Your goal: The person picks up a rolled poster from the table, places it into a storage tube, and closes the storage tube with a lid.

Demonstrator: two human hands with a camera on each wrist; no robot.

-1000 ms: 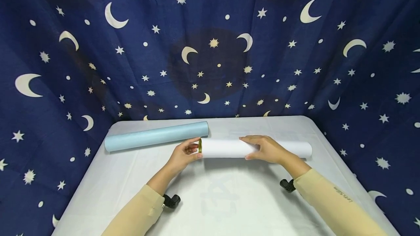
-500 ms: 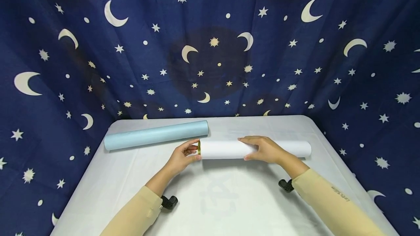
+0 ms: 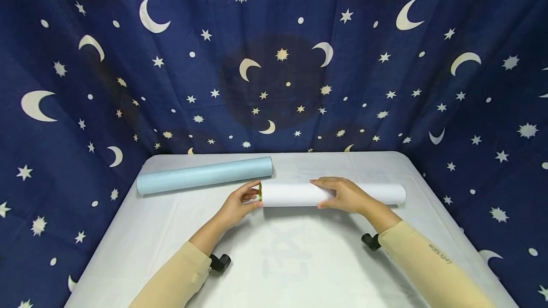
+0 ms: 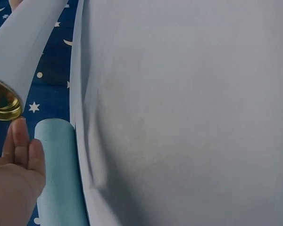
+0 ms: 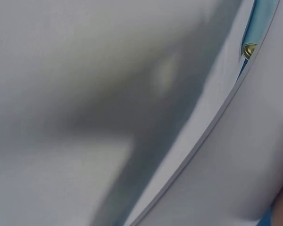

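Note:
A white paper tube (image 3: 287,195) lies sideways in front of me, just above the table. Gold metal lines its left end (image 4: 7,114), which faces the left wrist camera. My left hand (image 3: 237,206) holds this end, thumb at the near side and index finger at the far side, the other fingers curled. Past the tube's middle, my right hand (image 3: 347,196) grips it from above, thumb on the near side and fingers over the far side. In the right wrist view a long straight paper edge runs along the white tube (image 5: 226,155); little of that hand shows.
A light blue tube (image 3: 205,176) lies at a slant behind and left of the white one; its gold end (image 5: 249,51) shows in the right wrist view. White cloth covers the table (image 3: 299,260). A dark blue curtain (image 3: 274,122) with moons and stars surrounds it.
Both hands keep their hold on the white tube, which stays nearly in place. The head view shifts only slightly.

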